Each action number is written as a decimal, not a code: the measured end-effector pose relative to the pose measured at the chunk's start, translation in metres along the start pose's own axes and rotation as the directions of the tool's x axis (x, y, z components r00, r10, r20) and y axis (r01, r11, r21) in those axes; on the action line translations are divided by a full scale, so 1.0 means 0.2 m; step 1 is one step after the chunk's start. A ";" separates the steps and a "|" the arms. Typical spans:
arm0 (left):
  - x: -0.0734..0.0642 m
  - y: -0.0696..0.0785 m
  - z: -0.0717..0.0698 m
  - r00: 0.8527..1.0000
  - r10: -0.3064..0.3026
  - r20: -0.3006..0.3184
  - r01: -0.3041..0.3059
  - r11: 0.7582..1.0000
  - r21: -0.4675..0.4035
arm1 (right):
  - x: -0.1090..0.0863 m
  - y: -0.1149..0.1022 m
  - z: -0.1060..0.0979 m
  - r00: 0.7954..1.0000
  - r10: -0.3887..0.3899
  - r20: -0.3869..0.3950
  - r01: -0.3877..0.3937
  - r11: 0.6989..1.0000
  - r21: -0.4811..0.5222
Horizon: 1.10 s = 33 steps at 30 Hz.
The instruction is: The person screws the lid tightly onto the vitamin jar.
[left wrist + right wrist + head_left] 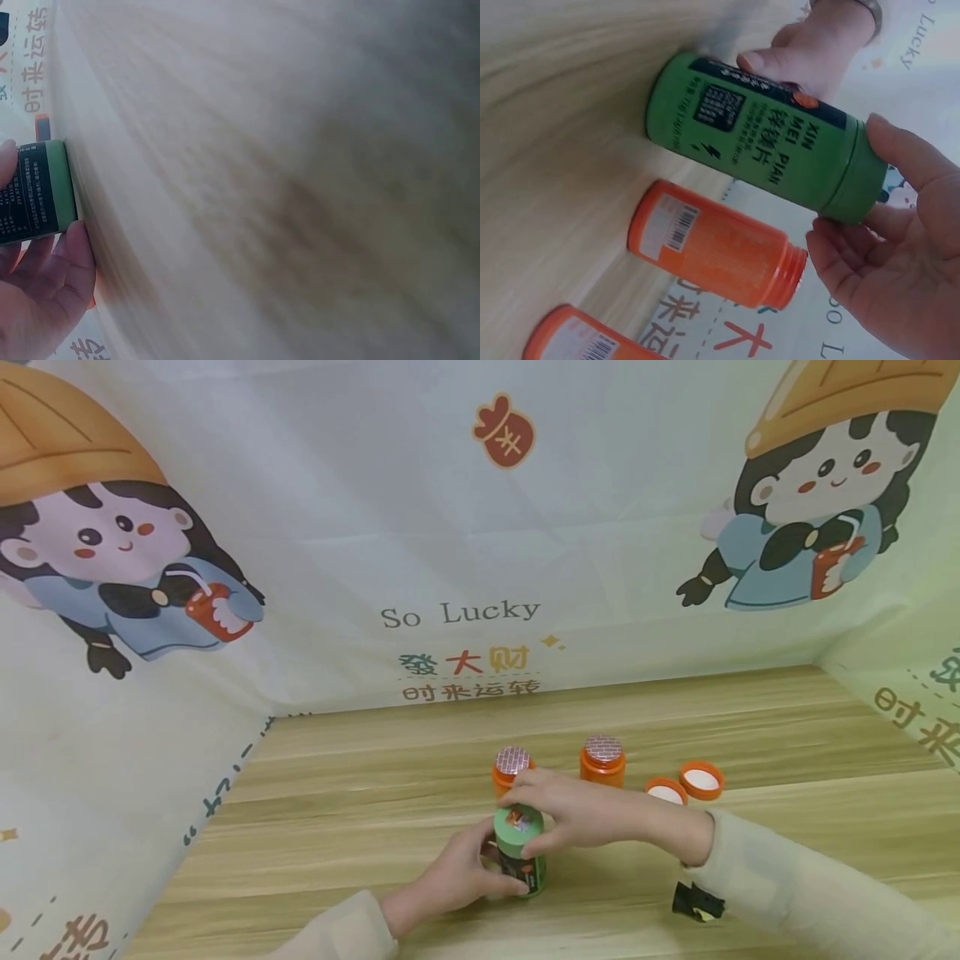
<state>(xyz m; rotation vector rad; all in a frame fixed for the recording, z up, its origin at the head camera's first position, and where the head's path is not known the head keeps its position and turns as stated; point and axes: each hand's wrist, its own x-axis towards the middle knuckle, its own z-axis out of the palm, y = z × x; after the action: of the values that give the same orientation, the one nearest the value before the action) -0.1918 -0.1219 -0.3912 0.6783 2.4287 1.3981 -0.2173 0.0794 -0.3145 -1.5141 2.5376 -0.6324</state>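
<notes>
A green pill bottle (517, 864) with a black label stands upright on the wood-grain table. My left hand (453, 878) holds its body low down, the thumb on the near side. From above, my right hand (588, 810) grips the green lid (519, 823), fingers on the far side and thumb on the near one. The right wrist view shows the lid seated on the green bottle (754, 139), the fingers of my right hand (911, 255) around it. Green bottle and left hand (45, 292) show at the edge of the left wrist view.
Behind stand two orange bottles, one (513, 763) partly behind my right hand, the other (602, 767) further right, both uncapped with patterned seals on top. Two orange caps (702, 780) lie white side up at the right. A small black object (697, 902) lies beside my right sleeve. Printed cloth walls surround the table.
</notes>
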 end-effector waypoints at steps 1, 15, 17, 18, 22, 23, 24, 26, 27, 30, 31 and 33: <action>0.00 0.00 0.00 1.000 -0.002 -0.001 0.002 1.000 -0.004 | 0.00 0.00 0.00 1.000 -0.001 -0.011 0.001 1.000 0.002; -0.01 -0.01 0.01 1.000 -0.004 -0.014 0.004 1.000 0.019 | 0.00 -0.01 0.07 0.990 0.028 -0.136 -0.028 1.000 0.002; -0.01 -0.01 0.00 1.000 -0.007 -0.010 0.007 1.000 0.022 | 0.00 -0.01 0.07 0.991 0.038 -0.129 -0.037 0.999 0.009; -0.01 -0.01 0.00 1.000 -0.012 -0.007 0.012 1.000 0.018 | 0.00 -0.01 0.07 0.991 0.043 -0.125 -0.042 0.999 0.014; 0.00 0.00 -0.01 1.000 -0.028 0.008 0.028 1.000 0.001 | 0.00 -0.01 0.07 0.992 0.046 -0.119 -0.044 0.999 0.018; 0.00 0.01 -0.01 0.999 -0.032 0.010 0.032 0.999 -0.002 | 0.00 -0.01 0.07 0.992 0.052 -0.116 -0.049 0.998 0.028; 0.00 0.01 -0.01 0.999 -0.037 0.011 0.037 0.999 -0.002 | 0.00 -0.01 0.07 0.992 0.054 -0.115 -0.050 0.998 0.039; 0.00 0.01 -0.01 0.999 -0.045 0.006 0.045 0.999 -0.001 | -0.01 -0.01 0.07 0.992 0.069 -0.107 -0.062 0.996 0.071; 0.00 0.01 -0.01 0.999 -0.047 0.003 0.047 0.999 0.001 | -0.02 -0.01 0.07 0.992 0.079 -0.102 -0.069 0.993 0.096; 0.00 0.02 -0.01 0.999 -0.051 -0.016 0.051 0.999 -0.007 | -0.04 0.01 0.06 0.989 0.116 -0.094 -0.100 0.981 0.164; 0.00 0.02 -0.01 0.998 -0.054 -0.024 0.053 0.999 -0.009 | -0.05 0.01 0.06 0.987 0.132 -0.094 -0.114 0.977 0.178; -0.01 0.02 -0.02 0.997 -0.068 -0.040 0.068 0.998 -0.016 | -0.07 0.03 0.04 0.982 0.158 -0.103 -0.137 0.973 0.185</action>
<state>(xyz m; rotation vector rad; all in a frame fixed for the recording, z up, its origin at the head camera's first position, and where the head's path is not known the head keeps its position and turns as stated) -0.1905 -0.1243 -0.3849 0.5634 2.4456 1.4156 -0.2123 0.0906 -0.3263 -1.2518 2.5674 -0.9222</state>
